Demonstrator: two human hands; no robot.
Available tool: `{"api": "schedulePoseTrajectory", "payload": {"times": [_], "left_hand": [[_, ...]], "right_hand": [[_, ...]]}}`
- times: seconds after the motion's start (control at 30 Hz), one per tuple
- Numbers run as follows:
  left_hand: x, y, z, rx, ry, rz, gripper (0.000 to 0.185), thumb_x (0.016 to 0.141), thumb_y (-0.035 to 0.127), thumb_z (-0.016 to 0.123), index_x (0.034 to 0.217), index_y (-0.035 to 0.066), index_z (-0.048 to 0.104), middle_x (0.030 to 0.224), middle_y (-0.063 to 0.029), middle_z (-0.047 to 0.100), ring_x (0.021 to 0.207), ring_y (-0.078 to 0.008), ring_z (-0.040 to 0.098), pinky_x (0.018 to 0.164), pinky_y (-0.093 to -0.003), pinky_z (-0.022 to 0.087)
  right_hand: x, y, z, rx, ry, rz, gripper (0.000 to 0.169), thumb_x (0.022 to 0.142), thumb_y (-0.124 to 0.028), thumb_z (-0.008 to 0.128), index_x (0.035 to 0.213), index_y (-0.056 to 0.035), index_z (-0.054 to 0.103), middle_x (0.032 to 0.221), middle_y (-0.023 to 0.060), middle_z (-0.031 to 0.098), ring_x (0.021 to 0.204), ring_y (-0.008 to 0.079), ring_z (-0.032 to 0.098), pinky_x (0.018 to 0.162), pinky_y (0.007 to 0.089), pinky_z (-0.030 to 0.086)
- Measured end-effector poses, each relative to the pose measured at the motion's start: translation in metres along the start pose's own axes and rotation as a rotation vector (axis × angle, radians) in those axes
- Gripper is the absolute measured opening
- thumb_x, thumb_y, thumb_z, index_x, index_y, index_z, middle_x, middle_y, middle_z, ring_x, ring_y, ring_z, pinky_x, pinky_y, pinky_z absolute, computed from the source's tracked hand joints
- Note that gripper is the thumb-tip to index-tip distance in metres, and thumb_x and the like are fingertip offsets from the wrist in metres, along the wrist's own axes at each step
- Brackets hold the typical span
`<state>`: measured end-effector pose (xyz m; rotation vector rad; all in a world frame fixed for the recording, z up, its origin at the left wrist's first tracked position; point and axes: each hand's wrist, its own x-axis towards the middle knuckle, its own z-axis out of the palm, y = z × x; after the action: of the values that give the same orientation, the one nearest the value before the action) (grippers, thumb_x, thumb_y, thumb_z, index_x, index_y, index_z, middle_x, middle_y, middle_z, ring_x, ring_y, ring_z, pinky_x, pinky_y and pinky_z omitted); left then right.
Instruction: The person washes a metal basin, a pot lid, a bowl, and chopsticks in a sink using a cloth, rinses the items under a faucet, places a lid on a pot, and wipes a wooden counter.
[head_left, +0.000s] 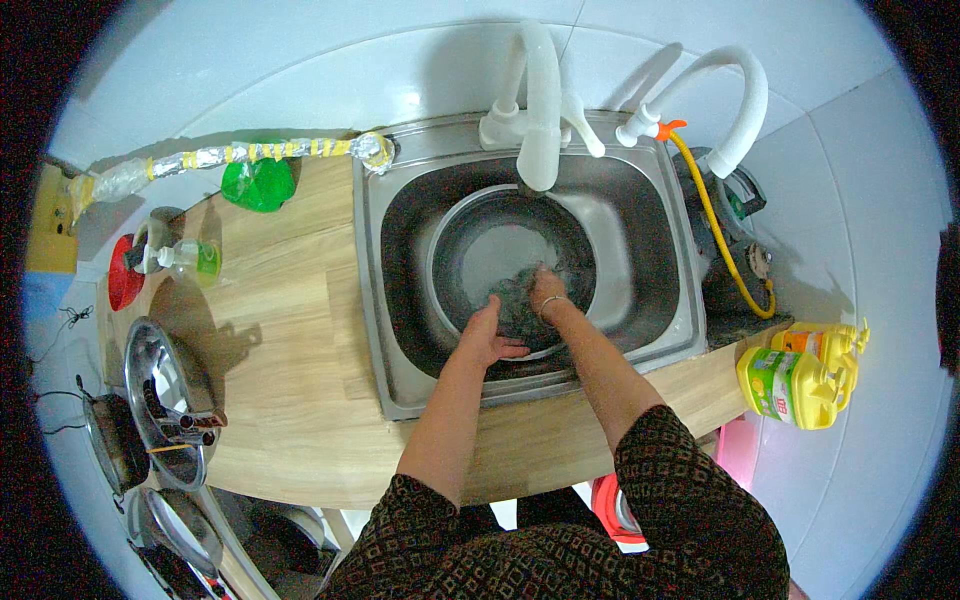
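A round dark metal pan (516, 259) with a pale rim sits in the stainless steel sink (637, 300), under the white faucet (538, 150). Inside it is liquid, with something dark and indistinct near the hands. My left hand (489, 339) is at the pan's near rim, thumb raised and fingers spread, with the lower fingers over the rim. My right hand (547, 291), with a thin bracelet at the wrist, reaches down into the pan. Its fingertips are partly hidden, so whether it grips anything does not show.
Left on the wooden counter (292, 300) stand a pump bottle (196, 259), a green bag (259, 184) and a steel bowl (161, 375). At right are yellow detergent jugs (791, 386), a yellow hose (712, 217) and a curved white spout (750, 90). A foil-wrapped pipe (247, 152) runs along the wall.
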<state>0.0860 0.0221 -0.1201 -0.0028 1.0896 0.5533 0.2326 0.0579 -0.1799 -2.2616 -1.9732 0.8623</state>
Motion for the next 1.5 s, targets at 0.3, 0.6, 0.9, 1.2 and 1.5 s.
{"api": "schedulePoseTrajectory", "payload": {"times": [0.3,0.6,0.9,1.2,1.5], "left_hand": [[0.033,0.012,-0.008,-0.283,-0.194,0.183,0.034,0.078,0.04,0.047,0.083,0.007,0.049,0.07,-0.0066,0.054,0.067,-0.0227,0.052,0.064,-0.0381,0.042],[0.043,0.019,0.003,0.037,0.595,0.198,0.044,0.082,0.04,0.039,0.104,0.003,0.046,0.099,-0.0139,0.047,0.094,-0.0281,0.044,0.081,-0.0413,0.034],[-0.003,0.024,0.028,-0.123,0.031,0.154,0.055,0.08,0.047,0.039,0.116,0.004,0.034,0.113,-0.0117,0.043,0.098,-0.0288,0.044,0.083,-0.0414,0.036],[-0.02,0.017,0.034,-0.061,-0.356,0.074,0.02,0.075,0.018,0.059,0.087,0.005,0.048,0.072,-0.0042,0.048,0.059,-0.0137,0.046,0.045,-0.026,0.037],[-0.044,0.035,0.036,0.408,-0.363,-0.152,0.012,0.068,0.003,0.058,0.063,0.008,0.049,0.048,0.0012,0.037,0.036,-0.0089,0.032,0.032,-0.0235,0.024]], "right_hand": [[-0.082,-0.104,-0.067,0.325,0.105,-0.181,0.036,0.076,-0.039,0.047,0.074,-0.0031,0.052,0.072,0.017,0.056,0.064,0.0329,0.055,0.058,0.0412,0.042],[-0.034,-0.032,-0.046,-0.108,-0.353,-0.366,0.042,0.071,-0.038,0.054,0.096,-0.0051,0.046,0.091,0.0184,0.053,0.089,0.0333,0.05,0.077,0.0386,0.04],[-0.023,-0.041,-0.048,0.516,-0.237,-0.193,0.052,0.074,-0.044,0.049,0.105,-0.0022,0.046,0.106,0.0182,0.048,0.099,0.0317,0.045,0.084,0.0369,0.035],[-0.024,-0.042,-0.084,0.548,-0.352,-0.038,0.049,0.082,-0.044,0.032,0.106,-0.0028,0.044,0.105,0.0186,0.047,0.099,0.0278,0.044,0.08,0.0353,0.036],[-0.068,-0.052,-0.141,-0.165,0.166,-1.211,0.042,0.068,-0.017,0.052,0.108,-0.0104,0.044,0.118,0.0124,0.037,0.106,0.0297,0.039,0.085,0.0359,0.038]]}}
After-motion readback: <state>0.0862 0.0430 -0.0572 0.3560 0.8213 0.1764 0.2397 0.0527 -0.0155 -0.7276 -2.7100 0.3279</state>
